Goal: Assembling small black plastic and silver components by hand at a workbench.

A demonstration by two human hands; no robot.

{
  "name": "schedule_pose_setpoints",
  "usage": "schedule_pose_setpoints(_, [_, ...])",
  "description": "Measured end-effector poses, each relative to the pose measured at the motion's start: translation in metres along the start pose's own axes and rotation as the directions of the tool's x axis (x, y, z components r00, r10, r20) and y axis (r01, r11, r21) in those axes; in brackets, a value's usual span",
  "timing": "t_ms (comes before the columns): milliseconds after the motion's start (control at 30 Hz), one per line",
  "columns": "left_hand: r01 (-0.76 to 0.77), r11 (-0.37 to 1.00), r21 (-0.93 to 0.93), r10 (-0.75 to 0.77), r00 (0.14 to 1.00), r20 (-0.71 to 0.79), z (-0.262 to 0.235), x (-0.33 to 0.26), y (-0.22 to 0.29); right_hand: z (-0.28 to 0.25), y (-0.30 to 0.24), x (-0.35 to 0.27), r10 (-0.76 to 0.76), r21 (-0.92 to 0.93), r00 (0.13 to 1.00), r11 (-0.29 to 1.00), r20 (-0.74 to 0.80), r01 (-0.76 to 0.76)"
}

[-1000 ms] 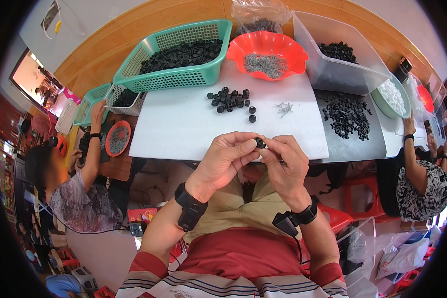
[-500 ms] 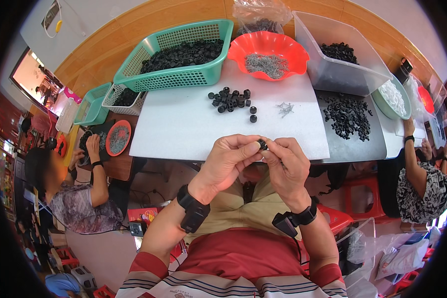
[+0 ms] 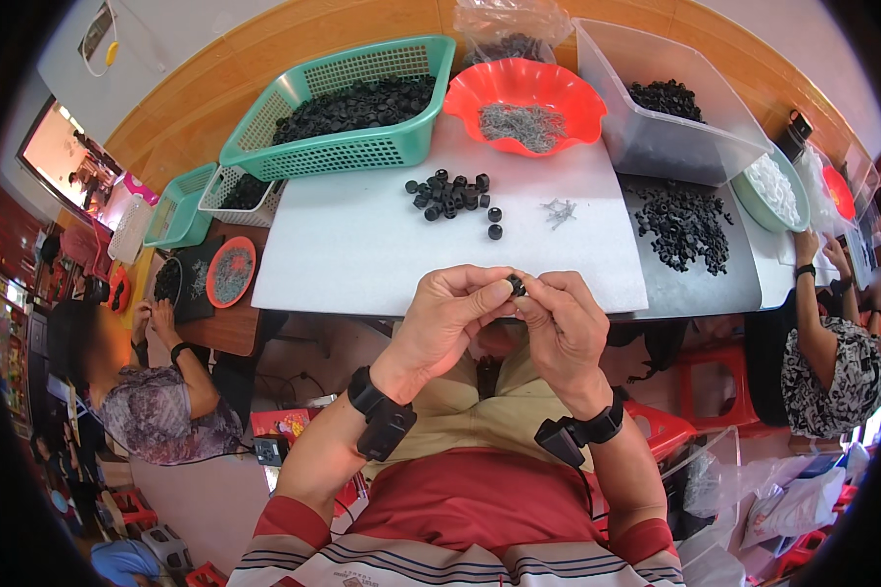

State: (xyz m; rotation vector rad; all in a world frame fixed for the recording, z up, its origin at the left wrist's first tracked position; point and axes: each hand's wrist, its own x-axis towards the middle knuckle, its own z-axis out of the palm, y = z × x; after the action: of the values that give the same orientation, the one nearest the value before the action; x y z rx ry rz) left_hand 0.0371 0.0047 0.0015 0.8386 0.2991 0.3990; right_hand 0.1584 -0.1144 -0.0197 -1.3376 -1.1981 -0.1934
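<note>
Just off the near edge of the white work surface (image 3: pixel 362 264), I pinch a small black plastic part (image 3: pixel 516 285) between both hands. My left hand (image 3: pixel 452 311) is closed on it with thumb and index finger. From the other side, the fingertips of my right hand (image 3: pixel 566 321) are closed against the same part. Whether a metal pin is also between my fingers is hidden. Beyond my hands lies a cluster of black plastic caps (image 3: pixel 450 194), with two apart from it on its near side. A few thin grey metal pins (image 3: pixel 559 212) lie to their right.
Along the back stand a green basket (image 3: pixel 338 157) of black parts, a red wavy bowl (image 3: pixel 529 70) of metal pins and a clear bin (image 3: pixel 675 161). Small black pieces (image 3: pixel 683 230) cover the grey mat at right. Co-workers sit at left (image 3: pixel 171 401) and right (image 3: pixel 817 362).
My hands keep nearly the same place and grip on the black part. The left co-worker's hands have drawn back from the pile and come together. The right co-worker's hands have shifted slightly.
</note>
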Motion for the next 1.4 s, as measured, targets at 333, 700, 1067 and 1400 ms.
schedule_pose_setpoints(333, [-0.033, 0.999, 0.032, 0.033, 0.999, -0.007, 0.003, -0.001, -0.004, -0.005, -0.001, 0.001, 0.002, -0.038, 0.999, 0.999, 0.036, 0.0])
schedule_pose_setpoints(700, [-0.074, 0.985, 0.153, 0.081, 0.996, -0.036, 0.007, -0.003, -0.006, -0.011, -0.006, 0.004, 0.007, -0.099, 0.998, 0.995, 0.062, -0.001])
schedule_pose_setpoints(1067, [-0.033, 0.965, 0.259, 0.043, 0.998, -0.034, 0.01, -0.008, -0.001, -0.017, -0.014, 0.0, 0.038, -0.106, 0.995, 0.994, 0.087, -0.028])
schedule_pose_setpoints(1400, [-0.015, 0.982, 0.186, 0.016, 1.0, -0.008, 0.008, -0.01, -0.003, -0.02, -0.017, -0.002, 0.104, -0.058, 0.989, 0.993, 0.104, -0.099])
